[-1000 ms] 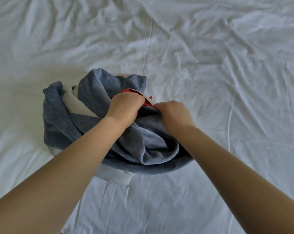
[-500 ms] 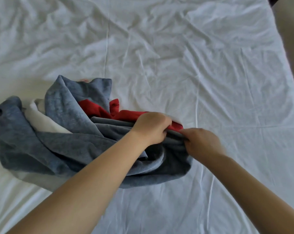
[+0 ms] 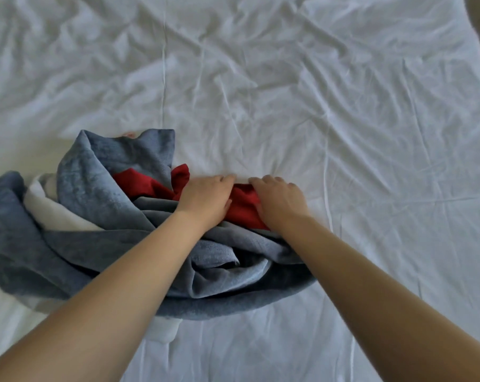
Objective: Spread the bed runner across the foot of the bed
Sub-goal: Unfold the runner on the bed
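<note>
Where the crumpled blue, white and red fabric bed runner (image 3: 95, 188) lies heaped left of and under the fingers, the left hand (image 3: 205, 199) presses its red fold, fingers nearly straight. The right hand (image 3: 280, 202) arches over the same fold, just beside; I cannot tell whether it grips. Wrinkled white bed sheet (image 3: 343, 106) spreads beyond the fingertips.

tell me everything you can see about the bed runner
The bed runner is a bunched heap of soft, slightly plush-looking blue-grey cloth, with a red section and a white underside showing in the folds. It lies crumpled, not spread, on the wrinkled white sheet, left of centre. The left hand lies flat on the red section. The right hand rests on it too, fingers bent, grip unclear.
</note>
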Demonstrator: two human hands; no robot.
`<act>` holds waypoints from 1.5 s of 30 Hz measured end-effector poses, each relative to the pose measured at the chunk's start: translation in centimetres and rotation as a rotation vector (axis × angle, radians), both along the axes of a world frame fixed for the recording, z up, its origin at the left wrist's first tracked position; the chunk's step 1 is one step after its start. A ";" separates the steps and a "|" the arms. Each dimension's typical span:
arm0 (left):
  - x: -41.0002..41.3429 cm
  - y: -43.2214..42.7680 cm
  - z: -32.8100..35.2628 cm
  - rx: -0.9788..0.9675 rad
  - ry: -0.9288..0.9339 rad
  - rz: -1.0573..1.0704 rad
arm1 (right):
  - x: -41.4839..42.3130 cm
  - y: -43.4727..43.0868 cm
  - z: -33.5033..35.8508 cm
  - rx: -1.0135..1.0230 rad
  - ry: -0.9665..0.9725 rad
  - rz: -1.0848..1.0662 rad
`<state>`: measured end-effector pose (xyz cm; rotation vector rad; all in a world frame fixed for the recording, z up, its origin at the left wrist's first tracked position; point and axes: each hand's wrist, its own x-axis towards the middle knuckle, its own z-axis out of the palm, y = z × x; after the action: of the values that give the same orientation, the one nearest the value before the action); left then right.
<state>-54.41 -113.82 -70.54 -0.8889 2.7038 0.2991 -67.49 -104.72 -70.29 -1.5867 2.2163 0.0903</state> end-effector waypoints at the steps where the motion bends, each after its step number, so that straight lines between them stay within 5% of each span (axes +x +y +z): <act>1: 0.0 0.3 -0.4 -0.009 -0.005 0.000 | 0.4 0.2 -0.7 -0.006 0.034 0.010; 15: -11.0 1.9 2.5 -0.103 0.346 -0.029 | -10.8 3.0 4.1 -0.181 0.087 -0.229; 24: -16.7 7.3 4.0 0.006 0.255 -0.158 | -15.5 9.6 3.6 -0.053 0.100 -0.409; 34: -8.0 1.0 4.3 -0.156 0.341 -0.068 | -9.4 3.9 7.0 -0.162 0.094 -0.174; 45: 8.3 -7.7 6.0 -0.324 0.227 0.145 | 5.2 -7.6 6.6 -0.253 0.004 0.020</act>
<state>-46.14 -121.49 -64.57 -1.2104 2.9550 -0.0147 -62.24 -112.31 -63.65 -1.7383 2.2883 -0.1892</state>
